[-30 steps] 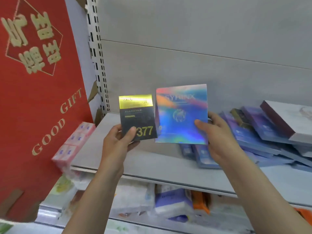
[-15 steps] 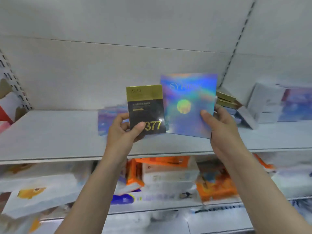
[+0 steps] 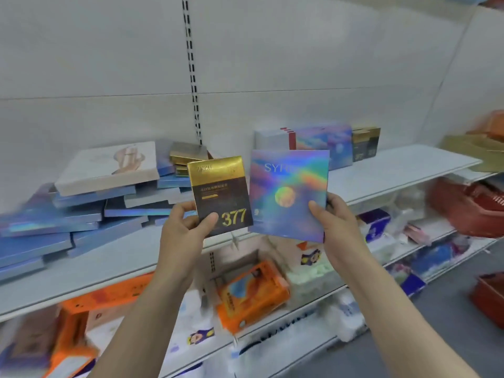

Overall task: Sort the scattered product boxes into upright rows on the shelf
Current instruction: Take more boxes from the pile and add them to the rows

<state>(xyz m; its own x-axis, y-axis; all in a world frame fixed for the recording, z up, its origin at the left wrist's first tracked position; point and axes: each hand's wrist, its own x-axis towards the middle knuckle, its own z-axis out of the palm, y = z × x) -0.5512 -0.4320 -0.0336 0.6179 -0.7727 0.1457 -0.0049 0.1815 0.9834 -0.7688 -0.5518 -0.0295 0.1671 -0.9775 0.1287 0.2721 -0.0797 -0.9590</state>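
My left hand [image 3: 183, 233] grips a black and gold box marked 377 [image 3: 221, 195] by its lower left corner. Beside it, my right hand [image 3: 338, 227] holds a larger holographic box [image 3: 289, 192] by its lower right edge. Both boxes face me, upright, in front of the white shelf [image 3: 395, 170]. A messy pile of flat blue boxes [image 3: 90, 214] lies on the shelf's left part, topped by a white box [image 3: 109, 166]. Further right, upright boxes [image 3: 324, 143] stand in a row against the back wall, with black and gold ones [image 3: 365, 144] at its right end.
A slotted upright rail [image 3: 192, 75] runs down the back wall. Lower shelves hold orange packs [image 3: 251, 296] and white tissue packs [image 3: 311, 279]. Red baskets [image 3: 471, 211] sit at the right, beside grey floor.
The view has swung to the right along the shelf: the scattered pile now lies at the left and the upright row has come into sight. Both hands still hold the same boxes.
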